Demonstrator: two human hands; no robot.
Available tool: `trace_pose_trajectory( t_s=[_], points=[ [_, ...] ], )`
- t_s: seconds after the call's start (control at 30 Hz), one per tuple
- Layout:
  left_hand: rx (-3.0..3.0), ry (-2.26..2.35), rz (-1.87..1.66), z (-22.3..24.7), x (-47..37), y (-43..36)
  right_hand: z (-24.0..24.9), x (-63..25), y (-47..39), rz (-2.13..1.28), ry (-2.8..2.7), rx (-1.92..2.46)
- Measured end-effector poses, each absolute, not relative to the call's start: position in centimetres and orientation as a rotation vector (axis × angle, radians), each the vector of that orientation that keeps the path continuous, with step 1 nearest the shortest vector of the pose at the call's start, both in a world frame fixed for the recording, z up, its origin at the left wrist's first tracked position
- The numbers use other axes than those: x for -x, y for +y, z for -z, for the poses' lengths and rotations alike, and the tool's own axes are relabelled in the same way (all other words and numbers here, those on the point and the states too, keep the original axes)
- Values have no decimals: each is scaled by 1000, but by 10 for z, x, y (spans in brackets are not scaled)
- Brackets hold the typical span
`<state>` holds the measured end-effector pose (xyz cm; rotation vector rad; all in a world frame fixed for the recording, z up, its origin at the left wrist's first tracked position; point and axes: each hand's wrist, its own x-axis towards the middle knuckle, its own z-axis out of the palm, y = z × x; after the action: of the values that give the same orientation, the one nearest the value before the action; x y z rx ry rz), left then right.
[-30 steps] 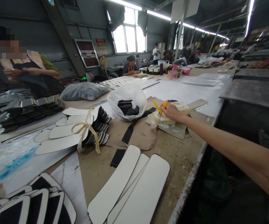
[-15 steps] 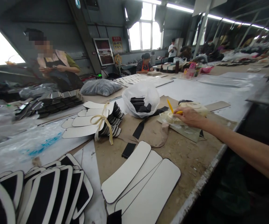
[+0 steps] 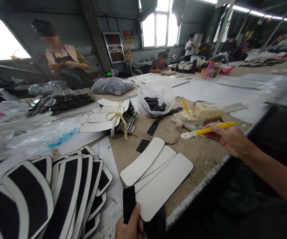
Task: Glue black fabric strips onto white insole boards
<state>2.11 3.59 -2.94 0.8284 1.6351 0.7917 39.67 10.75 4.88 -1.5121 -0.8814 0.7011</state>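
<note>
My right hand (image 3: 226,138) is closed round the yellow handle of a paintbrush (image 3: 203,130), its bristles pointing left and coated in pale paste. Beneath the brush lies a stained brown sheet. At the bottom, my left hand (image 3: 131,225) grips a black strip (image 3: 129,202), thumb on top, beside the near corner of a white curved panel (image 3: 162,187). Further white panels (image 3: 143,161) lie fanned under and beside it. A second yellow-handled brush (image 3: 185,106) stands in pale paste by a cream container (image 3: 206,111).
Black-centred panels (image 3: 64,192) are piled at left. Beyond lie a ribbon-tied bundle of white panels (image 3: 101,118), an open plastic bag (image 3: 155,99) of black pieces and a grey bag (image 3: 112,86). A co-worker (image 3: 69,63) stands at far left. The table's edge (image 3: 198,187) runs along the right.
My right hand has come back from the paste toward me, bringing the brush with it. My left hand has entered at the bottom and taken hold of the black strip. The view has shifted slightly.
</note>
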Motion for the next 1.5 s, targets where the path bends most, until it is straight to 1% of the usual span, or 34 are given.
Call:
trace_pose_trajectory(
  t_s=[0.1,0.2,0.33,0.5,0.6,0.83,1.03,1.3,1.5],
  points=[
    [-808,1448,-765,19,-21,33,-44,-329,71,-1045,-984,1374],
    [-822,1365,-742,15,-18,33,-39,-274,50,-1235,-1056,1302],
    [-797,1332,-717,20,-13,32,-26,-239,42,-1356,-1097,1274],
    [-833,1287,-719,23,-11,31,-12,-231,42,-1380,-1166,1315],
    [-869,1288,-715,23,-11,31,-11,-235,41,-1267,-1291,1413],
    [-931,1353,-741,23,-16,29,-22,-262,42,-737,-1580,1634],
    [-963,1400,-735,21,-18,27,-29,-284,44,-349,-1679,1745],
    [-977,1462,-717,25,-19,26,-35,-296,46,-157,-1776,1613],
    [-942,1464,-710,28,-19,25,-30,-299,45,51,-1973,1525]
  ],
)
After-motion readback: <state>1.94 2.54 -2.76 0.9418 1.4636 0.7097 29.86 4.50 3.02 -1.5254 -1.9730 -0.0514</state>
